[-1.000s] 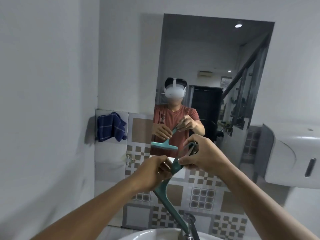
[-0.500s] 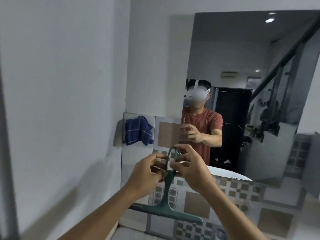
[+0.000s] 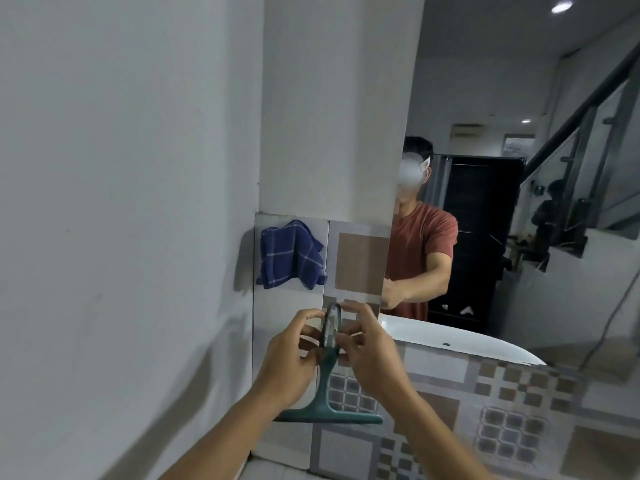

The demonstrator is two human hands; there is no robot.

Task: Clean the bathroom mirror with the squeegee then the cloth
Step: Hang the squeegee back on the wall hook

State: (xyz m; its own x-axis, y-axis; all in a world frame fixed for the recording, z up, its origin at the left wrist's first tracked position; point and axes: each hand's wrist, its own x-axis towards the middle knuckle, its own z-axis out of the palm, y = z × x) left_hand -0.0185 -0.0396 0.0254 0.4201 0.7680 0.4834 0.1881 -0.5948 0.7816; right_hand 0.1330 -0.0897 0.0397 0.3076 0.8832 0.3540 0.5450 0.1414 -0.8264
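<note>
- Both hands have a grip on the teal plastic squeegee (image 3: 327, 382): the left hand (image 3: 291, 362) closes its fingers round the near side of the looped handle top, and the right hand (image 3: 367, 355) pinches the other side with thumb and fingertips
- Neither hand is open or empty; the squeegee is shared between them, held in the air and touching nothing else that I can make out
- Its long axis, the handle, stands nearly upright, loop at the top between the two hands, and the flat blade runs crosswise below the hands
- Taking the large wall mirror (image 3: 519, 202) as landmark: the squeegee hangs to the left of the mirror's left edge and low, in front of the patterned grey and brown wall tiles (image 3: 360, 261), not against the glass
- Coming move, as I judge it: the blade must travel right and up to meet the glass, so the right hand, nearer the mirror, looks better placed to carry it
- Squeegee step seems not yet begun on the glass
- Left of the mirror and higher than the hands, the dark blue checked cloth (image 3: 291, 254) hangs on the tiled wall, well apart from both hands and closer to the left one
</note>
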